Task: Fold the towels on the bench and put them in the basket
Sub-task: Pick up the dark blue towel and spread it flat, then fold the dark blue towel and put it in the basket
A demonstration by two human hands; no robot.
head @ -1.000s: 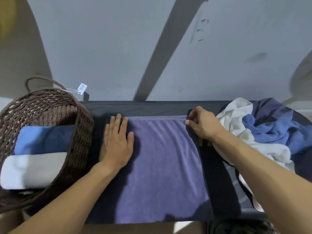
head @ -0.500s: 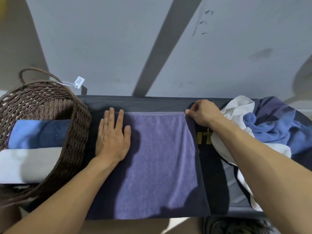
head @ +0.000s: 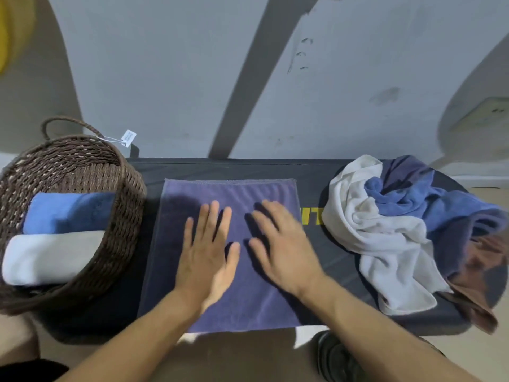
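Observation:
A purple towel [head: 242, 304] lies flat and squared on the dark bench [head: 220, 168]. My left hand [head: 208, 252] rests palm down on its middle, fingers spread. My right hand [head: 281, 244] lies flat beside it on the towel's right half, also spread and slightly blurred. Neither hand grips anything. A brown woven basket [head: 121, 216] stands at the bench's left end with a rolled blue towel [head: 68, 212] and a rolled white towel [head: 52, 257] inside. On the right end sits a heap of unfolded towels [head: 399, 230]: white, blue, dark purple and brown.
A grey wall [head: 192, 78] rises right behind the bench. A white tag [head: 128, 137] hangs from the basket's handle. Yellow lettering [head: 311, 219] shows on the bench between the flat towel and the heap. A dark shoe [head: 336, 359] sits on the floor below.
My right hand let go of the towel's far right corner and came down flat onto its middle. My left hand slid right and nearer. The towel now lies squared.

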